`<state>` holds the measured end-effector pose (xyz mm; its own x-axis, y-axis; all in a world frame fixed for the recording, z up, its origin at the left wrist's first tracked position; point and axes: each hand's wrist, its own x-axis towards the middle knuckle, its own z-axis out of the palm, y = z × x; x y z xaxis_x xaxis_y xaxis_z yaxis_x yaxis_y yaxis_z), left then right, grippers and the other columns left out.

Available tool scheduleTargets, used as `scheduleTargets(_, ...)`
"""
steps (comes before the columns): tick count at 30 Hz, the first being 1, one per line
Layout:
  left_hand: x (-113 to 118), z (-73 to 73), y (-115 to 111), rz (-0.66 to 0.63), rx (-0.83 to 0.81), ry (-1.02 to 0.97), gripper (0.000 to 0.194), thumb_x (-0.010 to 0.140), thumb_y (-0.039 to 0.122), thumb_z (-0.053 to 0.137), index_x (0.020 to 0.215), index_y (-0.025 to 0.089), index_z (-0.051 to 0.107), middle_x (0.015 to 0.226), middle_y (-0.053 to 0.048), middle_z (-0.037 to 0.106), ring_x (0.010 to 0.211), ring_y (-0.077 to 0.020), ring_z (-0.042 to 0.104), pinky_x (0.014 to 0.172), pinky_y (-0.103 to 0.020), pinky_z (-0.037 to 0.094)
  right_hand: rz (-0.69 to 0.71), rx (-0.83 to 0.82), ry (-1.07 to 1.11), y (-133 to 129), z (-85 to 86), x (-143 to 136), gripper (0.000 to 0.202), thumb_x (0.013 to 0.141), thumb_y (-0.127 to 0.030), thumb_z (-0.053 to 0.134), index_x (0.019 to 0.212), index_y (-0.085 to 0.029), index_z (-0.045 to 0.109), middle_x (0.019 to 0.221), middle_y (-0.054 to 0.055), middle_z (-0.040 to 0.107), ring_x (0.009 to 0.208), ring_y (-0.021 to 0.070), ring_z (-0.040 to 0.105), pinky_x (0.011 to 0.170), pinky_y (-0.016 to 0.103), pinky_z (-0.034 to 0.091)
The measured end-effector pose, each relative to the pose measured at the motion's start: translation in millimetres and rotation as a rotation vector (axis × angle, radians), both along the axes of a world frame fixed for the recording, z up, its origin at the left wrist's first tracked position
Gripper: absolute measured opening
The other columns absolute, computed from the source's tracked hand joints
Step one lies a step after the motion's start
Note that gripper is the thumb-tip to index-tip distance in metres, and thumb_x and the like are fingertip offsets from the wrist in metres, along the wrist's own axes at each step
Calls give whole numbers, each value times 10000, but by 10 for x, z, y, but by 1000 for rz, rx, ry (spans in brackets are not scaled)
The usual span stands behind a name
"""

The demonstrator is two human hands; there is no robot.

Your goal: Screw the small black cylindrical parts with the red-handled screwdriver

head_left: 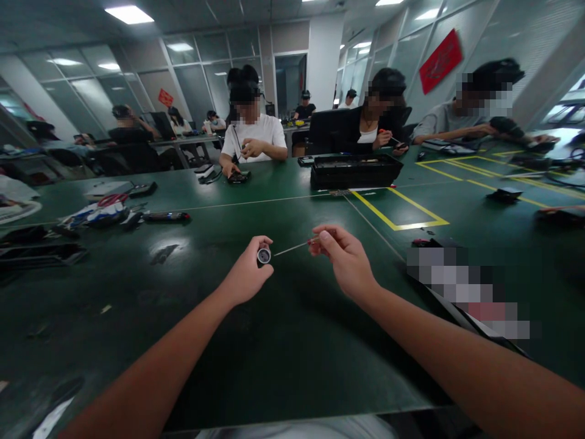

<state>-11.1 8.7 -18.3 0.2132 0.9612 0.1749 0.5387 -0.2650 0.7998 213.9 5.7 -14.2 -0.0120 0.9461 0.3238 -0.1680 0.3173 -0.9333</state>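
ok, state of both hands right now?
Left hand: closed around a small dark cylinder with a silvery round rim.
Right hand: closed on a thin, metal-shafted, reddish-handled tool.

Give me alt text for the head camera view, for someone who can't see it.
A person's left hand holds a small pale-rimmed cylinder, and the right hand points a screwdriver-like tool toward it, above a green table. Beyond are a long black casing and several co-workers.
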Motion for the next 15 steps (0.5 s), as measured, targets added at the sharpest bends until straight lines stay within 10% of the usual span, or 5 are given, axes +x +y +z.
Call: scheduleTargets(15,19,-86,-46,12,46,67,264,867,180,574,1128,222,569,1122,-45,622,1051,-225,580,956,-377,433,-8,93,-190,-12,-26,-27,186,935,-393,593,990,-223,649,849,29,698,769,180,654,751,372,532)
